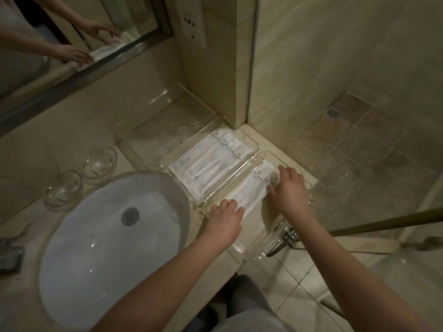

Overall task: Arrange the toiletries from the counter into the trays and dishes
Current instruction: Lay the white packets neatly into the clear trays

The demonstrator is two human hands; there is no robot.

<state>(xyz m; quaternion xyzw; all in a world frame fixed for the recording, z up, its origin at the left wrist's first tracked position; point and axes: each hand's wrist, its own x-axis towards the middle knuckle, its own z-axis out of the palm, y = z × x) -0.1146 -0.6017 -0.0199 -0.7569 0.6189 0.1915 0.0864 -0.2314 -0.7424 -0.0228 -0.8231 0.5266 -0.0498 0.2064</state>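
Both hands down in the near clear tray (249, 254) at the counter's right edge, working the white sachets (251, 188) inside it. Sachets' long axis running roughly 7 o'clock to 1 o'clock, printed ends toward 1, parallel to the tray walls. Left hand (224, 220) sitting at the 7 o'clock end, fingers spread flat and pressing on the sachet tips, not clenched, no real grasp visible. Right hand (291, 188) at the 3 o'clock side of the stack near the far end, fingers (273, 188) curled onto the sachet edge; pinching or just nudging, cannot tell. So: left closer to the near ends, right closer to the long side and printed ends. Middle tray (254, 149) at 11 o'clock from the hands already filled with a neat row of sachets on the same axis. Far tray (167, 109) beyond that looking bare. Two glass dishes (98, 162) at 9 o'clock, next to the sink (72, 248), also holding nothing visible. Likely next move: squaring the stack, pushing along the long axis from the left and sideways toward 9 o'clock from the right.
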